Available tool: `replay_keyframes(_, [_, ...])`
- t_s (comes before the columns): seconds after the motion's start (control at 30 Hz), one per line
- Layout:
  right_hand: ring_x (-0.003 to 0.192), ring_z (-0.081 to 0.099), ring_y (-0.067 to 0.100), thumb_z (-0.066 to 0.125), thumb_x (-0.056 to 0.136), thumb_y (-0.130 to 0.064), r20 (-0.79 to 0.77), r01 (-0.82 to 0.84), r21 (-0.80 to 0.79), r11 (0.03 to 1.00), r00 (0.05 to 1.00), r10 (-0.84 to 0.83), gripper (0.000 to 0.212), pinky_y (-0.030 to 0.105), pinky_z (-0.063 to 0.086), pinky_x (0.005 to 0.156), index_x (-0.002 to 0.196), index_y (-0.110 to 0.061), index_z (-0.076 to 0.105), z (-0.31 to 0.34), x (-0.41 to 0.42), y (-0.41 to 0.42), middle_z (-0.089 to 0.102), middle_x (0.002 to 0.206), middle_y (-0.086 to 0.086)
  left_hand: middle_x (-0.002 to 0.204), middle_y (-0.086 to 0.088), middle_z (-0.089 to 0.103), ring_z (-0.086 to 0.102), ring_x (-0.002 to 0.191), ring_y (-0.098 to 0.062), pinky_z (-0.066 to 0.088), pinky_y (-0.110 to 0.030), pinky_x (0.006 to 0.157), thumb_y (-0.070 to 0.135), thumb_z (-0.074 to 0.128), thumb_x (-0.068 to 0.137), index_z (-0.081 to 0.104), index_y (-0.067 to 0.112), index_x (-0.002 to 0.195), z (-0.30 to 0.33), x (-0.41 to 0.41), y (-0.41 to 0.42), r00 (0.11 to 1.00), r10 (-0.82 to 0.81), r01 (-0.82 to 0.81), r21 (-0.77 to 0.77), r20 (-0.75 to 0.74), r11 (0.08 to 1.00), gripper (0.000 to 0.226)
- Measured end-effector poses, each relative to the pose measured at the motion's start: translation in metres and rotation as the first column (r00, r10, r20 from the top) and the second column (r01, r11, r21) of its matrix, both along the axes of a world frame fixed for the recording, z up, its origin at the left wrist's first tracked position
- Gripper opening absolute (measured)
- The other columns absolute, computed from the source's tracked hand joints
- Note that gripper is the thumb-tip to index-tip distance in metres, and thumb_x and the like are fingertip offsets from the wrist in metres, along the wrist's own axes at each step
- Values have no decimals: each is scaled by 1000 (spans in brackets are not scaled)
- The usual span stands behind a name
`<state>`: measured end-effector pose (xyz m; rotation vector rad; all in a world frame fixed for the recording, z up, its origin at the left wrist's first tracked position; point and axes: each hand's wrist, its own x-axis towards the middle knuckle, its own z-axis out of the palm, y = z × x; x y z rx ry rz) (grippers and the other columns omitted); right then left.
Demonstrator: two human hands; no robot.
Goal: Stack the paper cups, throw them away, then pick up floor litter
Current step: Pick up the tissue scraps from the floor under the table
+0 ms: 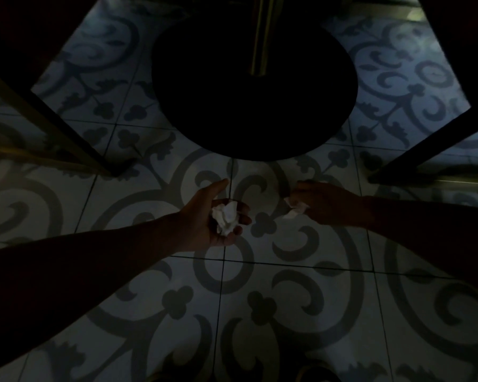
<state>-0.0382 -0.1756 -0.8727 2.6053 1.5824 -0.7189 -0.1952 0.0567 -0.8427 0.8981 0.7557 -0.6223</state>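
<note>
Both over open floor (262, 337), left grip (202, 217) clasping wad (226, 218), right grip (324, 205) apparently pinching scrap (293, 211)

The floor tiles (287, 312) are pale with grey scroll ornaments. The crumpled paper (226, 217) and the paper scrap (294, 212) are white; the round base (254, 106) is black.

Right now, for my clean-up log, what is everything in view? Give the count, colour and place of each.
paper wad: one, white, crumpled, in the left palm
paper scrap: one, white, under the right fingertips
table base: one, dark, round, on the floor ahead
pole: one, brass-coloured, rising from the base
furniture legs: two, dark, slanting at left and right edges
floor tiles: many, pale with grey scrolls, throughout
left hand: palm up, fingers curled round the wad
right hand: over the scrap; grip too dark to tell
</note>
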Motion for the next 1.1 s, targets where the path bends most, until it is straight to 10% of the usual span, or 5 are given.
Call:
replay_keyframes(0.33, [81,56,25,55,63,18,-94,-42,65,997,994,48,28,38,48,70,82,-2,60,8,-1,-12,58,88,10,84,-12,71,60,66,-24,45,-28,63,61,37,87,67,6,100,6,-3,2,1000,-9,9,16,12,1000,64])
replay_keyframes(0.6, [93,60,25,60,77,6,-61,44,-109,993,997,-51,23,38,51,82,85,-15,55,24,-15,-10,57,96,5,85,-12,72,61,69,-24,46,-30,64,61,37,87,69,7,94,12,-3,-2,999,-37,36,33,39,999,63])
replay_keyframes(1.1, [104,59,25,60,92,-32,-103,347,54,936,935,-341,39,25,42,78,123,-10,56,72,-25,-45,61,111,6,87,-20,72,72,70,-30,56,-40,78,53,49,85,69,0,100,35,15,-36,990,-17,27,-68,140,997,59])
